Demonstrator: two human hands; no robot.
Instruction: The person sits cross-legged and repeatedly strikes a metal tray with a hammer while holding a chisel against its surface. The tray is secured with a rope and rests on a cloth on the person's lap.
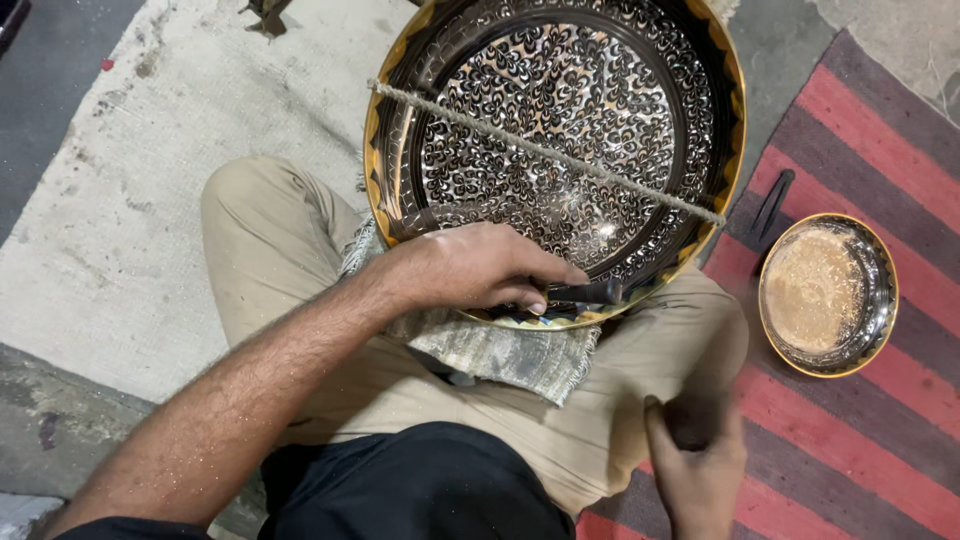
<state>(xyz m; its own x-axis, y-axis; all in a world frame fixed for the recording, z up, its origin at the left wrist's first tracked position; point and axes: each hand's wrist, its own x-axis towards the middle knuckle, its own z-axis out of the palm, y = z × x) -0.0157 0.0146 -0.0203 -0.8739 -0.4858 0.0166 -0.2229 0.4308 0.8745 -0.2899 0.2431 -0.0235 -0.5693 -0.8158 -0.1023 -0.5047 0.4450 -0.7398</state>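
A large round brass plate (560,130) with a dense black-and-silver floral engraving leans on my lap, a rough cord (545,152) stretched across its face. My left hand (470,270) rests on the plate's lower rim, closed around a thin dark metal tool (585,292) whose tip lies against the rim. A frayed grey cloth (500,350) pads the plate on my thigh. My right hand (700,460) hovers blurred by my right knee, fingers curled; whether it holds anything cannot be told.
A small engraved brass bowl (880,300) with pale powder inside sits on the red-and-grey striped rug (850,440) at right. A dark pair of tweezers or tongs (772,205) lies on the rug beside the plate. A pale mat (130,200) covers the floor at left.
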